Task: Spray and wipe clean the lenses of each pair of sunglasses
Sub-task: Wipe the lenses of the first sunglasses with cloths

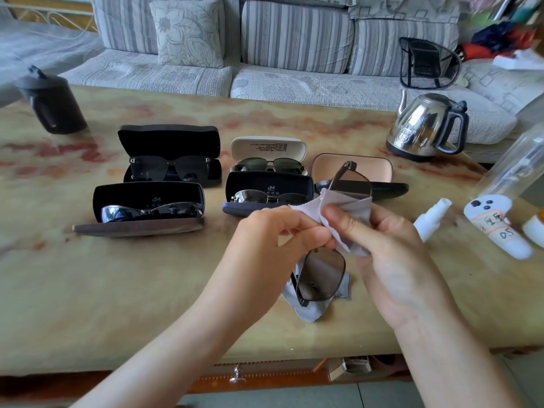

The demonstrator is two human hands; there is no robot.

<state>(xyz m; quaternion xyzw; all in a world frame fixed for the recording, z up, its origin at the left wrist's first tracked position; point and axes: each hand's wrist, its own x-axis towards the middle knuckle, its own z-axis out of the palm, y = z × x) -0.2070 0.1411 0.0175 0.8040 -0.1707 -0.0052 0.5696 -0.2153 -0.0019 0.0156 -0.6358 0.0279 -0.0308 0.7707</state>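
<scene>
Just right of the frame's centre, both hands hold a pair of brown-tinted sunglasses with a thin dark metal frame [321, 278] above the beige, red-veined marble table [132, 290]. The sunglasses stand on end, with one lens pointing up and the other hanging below the hands.

The left hand [273, 231] has its fingers curled in, and they pinch the frame near the bridge. The right hand [382, 251] holds a pale grey microfibre cloth [350, 210] wrapped over the upper lens. Its thumb presses flat on the front of the cloth and its other fingers are curled behind. A loose end of the cloth trails under the lower lens.

Four open cases sit behind the hands, left of centre:
- A black hard case [169, 141] holds square black sunglasses [173, 169].
- In front of it, a second black case [147, 194] holds mirrored wraparound sunglasses [150, 212].
- A white case [268, 147] holds dark green metal-framed sunglasses [269, 165].
- A navy case [269, 182] holds silver-framed sunglasses [265, 198].

An open case with a rose-gold lining [326, 167] lies just right of these, behind the raised lens.

A small white spray bottle [429, 217] lies on the table at the right. A steel kettle [424, 125] stands at the upper right and a black lidded jug [51, 104] at the upper left.
</scene>
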